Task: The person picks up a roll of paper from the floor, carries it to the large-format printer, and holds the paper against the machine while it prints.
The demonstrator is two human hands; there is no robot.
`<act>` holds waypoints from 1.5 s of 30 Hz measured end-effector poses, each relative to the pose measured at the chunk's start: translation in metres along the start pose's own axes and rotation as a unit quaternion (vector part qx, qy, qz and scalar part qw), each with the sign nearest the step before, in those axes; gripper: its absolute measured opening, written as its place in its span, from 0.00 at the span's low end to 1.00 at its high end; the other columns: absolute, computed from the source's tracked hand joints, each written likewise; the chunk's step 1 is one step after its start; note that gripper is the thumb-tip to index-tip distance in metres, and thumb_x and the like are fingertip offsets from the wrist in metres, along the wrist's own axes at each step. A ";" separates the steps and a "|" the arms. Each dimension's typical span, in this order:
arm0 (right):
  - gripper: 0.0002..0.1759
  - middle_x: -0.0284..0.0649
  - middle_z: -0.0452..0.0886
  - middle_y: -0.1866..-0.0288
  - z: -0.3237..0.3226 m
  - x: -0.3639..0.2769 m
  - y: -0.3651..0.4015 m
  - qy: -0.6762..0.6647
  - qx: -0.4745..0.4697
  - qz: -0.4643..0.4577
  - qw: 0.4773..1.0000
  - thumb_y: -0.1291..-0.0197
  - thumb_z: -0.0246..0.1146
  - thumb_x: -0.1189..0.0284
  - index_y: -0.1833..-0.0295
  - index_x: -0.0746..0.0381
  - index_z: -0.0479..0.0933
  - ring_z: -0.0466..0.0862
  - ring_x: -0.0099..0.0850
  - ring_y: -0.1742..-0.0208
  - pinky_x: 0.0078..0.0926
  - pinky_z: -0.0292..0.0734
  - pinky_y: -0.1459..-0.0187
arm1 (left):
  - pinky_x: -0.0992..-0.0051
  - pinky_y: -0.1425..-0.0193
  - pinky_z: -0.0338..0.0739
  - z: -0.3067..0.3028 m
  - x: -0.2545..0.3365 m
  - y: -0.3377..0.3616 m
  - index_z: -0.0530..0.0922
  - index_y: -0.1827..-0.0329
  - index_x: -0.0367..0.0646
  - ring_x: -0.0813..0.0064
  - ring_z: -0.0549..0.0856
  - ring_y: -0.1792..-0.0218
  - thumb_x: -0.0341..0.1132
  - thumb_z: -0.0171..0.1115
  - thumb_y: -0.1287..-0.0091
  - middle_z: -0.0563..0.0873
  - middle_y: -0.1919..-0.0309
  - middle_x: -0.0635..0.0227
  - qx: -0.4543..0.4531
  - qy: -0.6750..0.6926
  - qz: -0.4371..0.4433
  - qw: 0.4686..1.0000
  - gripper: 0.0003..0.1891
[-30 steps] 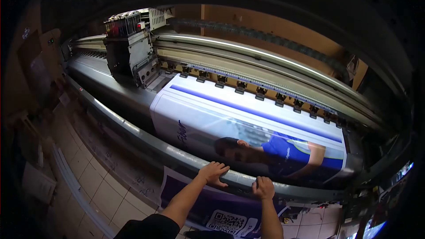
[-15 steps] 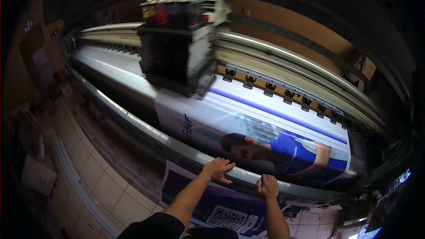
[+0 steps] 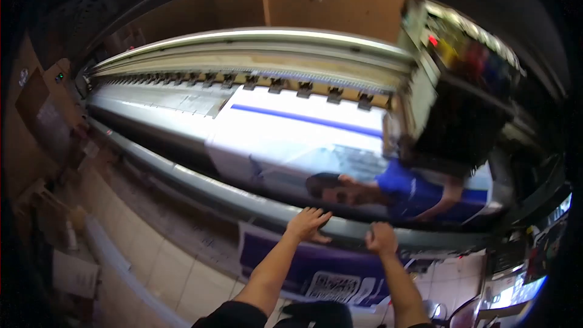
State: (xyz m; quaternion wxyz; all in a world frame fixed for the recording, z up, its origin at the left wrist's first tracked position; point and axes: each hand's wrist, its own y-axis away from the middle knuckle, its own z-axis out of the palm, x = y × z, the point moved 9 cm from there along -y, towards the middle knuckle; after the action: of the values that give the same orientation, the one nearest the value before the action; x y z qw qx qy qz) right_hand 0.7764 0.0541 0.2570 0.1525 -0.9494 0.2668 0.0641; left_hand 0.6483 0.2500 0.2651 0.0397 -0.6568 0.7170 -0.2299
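Note:
My left hand [image 3: 308, 225] lies on the long metal front bar [image 3: 228, 197] of a wide-format printer, thumb apart and fingers stretched over the bar. To its right, my right hand [image 3: 382, 239] is curled closed against the same bar; whatever its fingers hold, if anything, is hidden. Beyond the bar a printed banner [image 3: 291, 127] slopes down from the printer, showing a person in a blue shirt and a blue stripe. The print carriage [image 3: 452, 115], smeared by motion, stands over the right side of the banner. Below my hands hangs a purple printed sheet [image 3: 279, 261] with a QR code.
A row of black pinch rollers [image 3: 276, 85] runs along the printer beneath a pale rail [image 3: 255, 39]. Tiled floor [image 3: 161, 261] shows at lower left, beside long pale strips [image 3: 115, 255]. A bright screen [image 3: 516, 294] and dark equipment are at lower right.
The print carriage has swept from left of centre to the right side. The camera view has shifted and turned slightly. Both hands stay at the front bar.

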 end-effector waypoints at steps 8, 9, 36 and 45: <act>0.15 0.49 0.80 0.63 -0.014 -0.011 0.005 0.001 0.093 -0.038 0.995 0.42 0.63 0.62 0.57 0.63 0.79 0.81 0.48 0.58 0.46 0.78 0.52 | 0.60 0.46 0.78 -0.006 -0.001 0.001 0.80 0.38 0.45 0.55 0.84 0.54 0.70 0.75 0.54 0.83 0.55 0.58 -0.021 0.014 -0.032 0.999 0.47; 0.15 0.48 0.80 0.63 -0.009 -0.007 0.006 -0.002 0.064 -0.025 0.998 0.42 0.63 0.62 0.57 0.62 0.79 0.81 0.48 0.58 0.46 0.77 0.52 | 0.60 0.46 0.78 -0.003 -0.001 0.003 0.80 0.38 0.45 0.55 0.84 0.54 0.70 0.75 0.54 0.83 0.55 0.58 -0.025 0.011 -0.025 0.999 0.47; 0.18 0.44 0.82 0.58 -0.002 -0.006 0.007 0.038 0.064 -0.041 0.996 0.41 0.61 0.60 0.51 0.61 0.81 0.81 0.46 0.52 0.44 0.76 0.47 | 0.63 0.38 0.74 0.005 -0.004 0.003 0.74 0.30 0.48 0.58 0.82 0.47 0.72 0.70 0.48 0.82 0.49 0.58 -0.128 0.008 -0.065 0.990 0.48; 0.20 0.47 0.82 0.55 0.001 -0.002 0.007 0.047 0.042 -0.025 0.998 0.40 0.60 0.60 0.48 0.62 0.80 0.80 0.48 0.50 0.46 0.75 0.46 | 0.61 0.36 0.74 0.000 0.000 0.004 0.73 0.28 0.48 0.57 0.82 0.41 0.70 0.70 0.46 0.82 0.45 0.59 -0.135 0.015 -0.056 0.989 0.48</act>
State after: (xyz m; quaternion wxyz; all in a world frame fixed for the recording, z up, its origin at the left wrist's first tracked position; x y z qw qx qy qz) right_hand 0.7705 0.0494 0.2546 0.1808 -0.9507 0.2520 0.0044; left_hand 0.6447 0.2504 0.2632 -0.0729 -0.6918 0.7041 -0.1428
